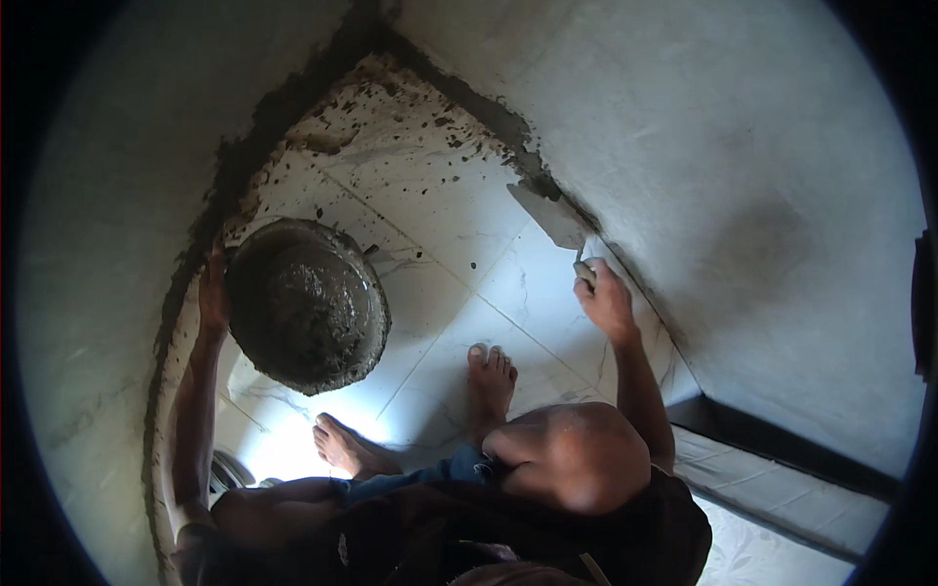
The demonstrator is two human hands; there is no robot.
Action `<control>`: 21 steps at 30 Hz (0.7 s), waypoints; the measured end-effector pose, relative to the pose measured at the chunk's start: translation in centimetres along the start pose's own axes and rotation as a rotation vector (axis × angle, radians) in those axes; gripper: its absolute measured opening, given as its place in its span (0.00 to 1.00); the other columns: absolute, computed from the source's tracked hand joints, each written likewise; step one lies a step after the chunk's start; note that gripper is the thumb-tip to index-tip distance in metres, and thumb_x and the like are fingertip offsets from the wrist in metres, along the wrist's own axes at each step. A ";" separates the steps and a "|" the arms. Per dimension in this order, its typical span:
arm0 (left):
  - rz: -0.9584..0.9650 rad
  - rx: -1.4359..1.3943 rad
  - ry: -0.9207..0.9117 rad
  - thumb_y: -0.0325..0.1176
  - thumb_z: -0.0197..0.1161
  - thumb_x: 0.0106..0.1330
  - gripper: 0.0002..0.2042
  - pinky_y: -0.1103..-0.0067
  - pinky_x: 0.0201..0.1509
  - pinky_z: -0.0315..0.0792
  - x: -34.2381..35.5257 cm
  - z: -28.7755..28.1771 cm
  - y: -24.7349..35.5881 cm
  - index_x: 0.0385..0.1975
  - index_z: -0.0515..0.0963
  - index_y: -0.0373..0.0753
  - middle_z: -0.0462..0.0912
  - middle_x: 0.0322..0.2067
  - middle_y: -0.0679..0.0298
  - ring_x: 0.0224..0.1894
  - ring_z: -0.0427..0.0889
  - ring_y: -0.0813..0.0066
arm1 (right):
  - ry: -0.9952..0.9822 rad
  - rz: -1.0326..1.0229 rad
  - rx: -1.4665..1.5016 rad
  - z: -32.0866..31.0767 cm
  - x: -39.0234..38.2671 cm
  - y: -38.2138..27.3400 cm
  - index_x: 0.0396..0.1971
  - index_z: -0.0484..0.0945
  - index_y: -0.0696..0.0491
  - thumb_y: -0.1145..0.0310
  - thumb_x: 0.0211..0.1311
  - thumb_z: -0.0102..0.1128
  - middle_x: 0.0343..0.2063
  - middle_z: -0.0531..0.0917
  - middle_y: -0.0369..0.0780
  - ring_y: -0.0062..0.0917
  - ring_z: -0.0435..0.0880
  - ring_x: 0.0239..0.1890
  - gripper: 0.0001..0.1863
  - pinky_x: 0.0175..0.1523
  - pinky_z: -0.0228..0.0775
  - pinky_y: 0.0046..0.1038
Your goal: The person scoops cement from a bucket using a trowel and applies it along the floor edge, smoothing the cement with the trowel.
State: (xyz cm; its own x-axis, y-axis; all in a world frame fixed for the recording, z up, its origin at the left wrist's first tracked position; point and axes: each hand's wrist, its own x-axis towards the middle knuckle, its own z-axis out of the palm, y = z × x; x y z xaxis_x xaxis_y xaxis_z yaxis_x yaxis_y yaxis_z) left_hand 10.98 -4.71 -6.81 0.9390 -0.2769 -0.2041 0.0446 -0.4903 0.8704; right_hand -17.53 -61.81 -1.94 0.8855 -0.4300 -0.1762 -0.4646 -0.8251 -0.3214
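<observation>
My left hand grips the left rim of a round, mortar-crusted basin; part of its fingers is hidden. Wet grey mortar lies inside the basin. On the other side, my right hand is closed around the handle of a trowel. Its flat blade is against the foot of the right wall, at the end of a dark mortar strip. That strip runs along the wall base toward the far corner.
Another mortar strip follows the left wall's base. Mortar crumbs litter the white tiled floor near the corner. My bare feet are between the basin and the right wall. A tiled step lies at lower right.
</observation>
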 end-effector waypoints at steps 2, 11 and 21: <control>0.057 0.080 -0.046 0.50 0.37 0.77 0.29 0.72 0.62 0.67 0.1 1.0 0.9 0.60 0.69 0.29 0.76 0.55 0.51 0.55 0.76 0.66 | 0.094 -0.052 0.012 3.2 -1.3 3.5 0.49 0.71 0.53 0.66 0.57 0.61 0.40 0.78 0.50 0.49 0.80 0.40 0.20 0.44 0.74 0.45; -0.209 -0.155 -0.029 0.52 0.36 0.77 0.30 0.72 0.64 0.65 -0.1 -0.5 0.6 0.62 0.67 0.29 0.74 0.57 0.51 0.59 0.74 0.64 | 0.147 -0.085 0.047 7.0 -2.2 5.9 0.54 0.72 0.49 0.64 0.58 0.62 0.42 0.75 0.49 0.49 0.79 0.41 0.22 0.44 0.74 0.46; -0.039 -0.145 -0.032 0.51 0.35 0.77 0.30 0.73 0.65 0.64 -0.4 -0.4 -1.2 0.63 0.65 0.30 0.74 0.57 0.51 0.59 0.74 0.65 | 0.088 0.028 0.134 3.6 6.6 6.0 0.51 0.76 0.52 0.65 0.57 0.62 0.45 0.80 0.53 0.49 0.79 0.47 0.21 0.52 0.72 0.42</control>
State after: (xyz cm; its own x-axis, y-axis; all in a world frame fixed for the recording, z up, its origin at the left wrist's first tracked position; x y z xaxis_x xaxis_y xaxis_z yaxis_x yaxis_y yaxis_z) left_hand 10.70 -3.73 -7.58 0.9242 -0.2875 -0.2514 0.1319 -0.3774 0.9166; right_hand -14.51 -68.32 -8.40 0.8666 -0.4875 -0.1063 -0.4807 -0.7588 -0.4395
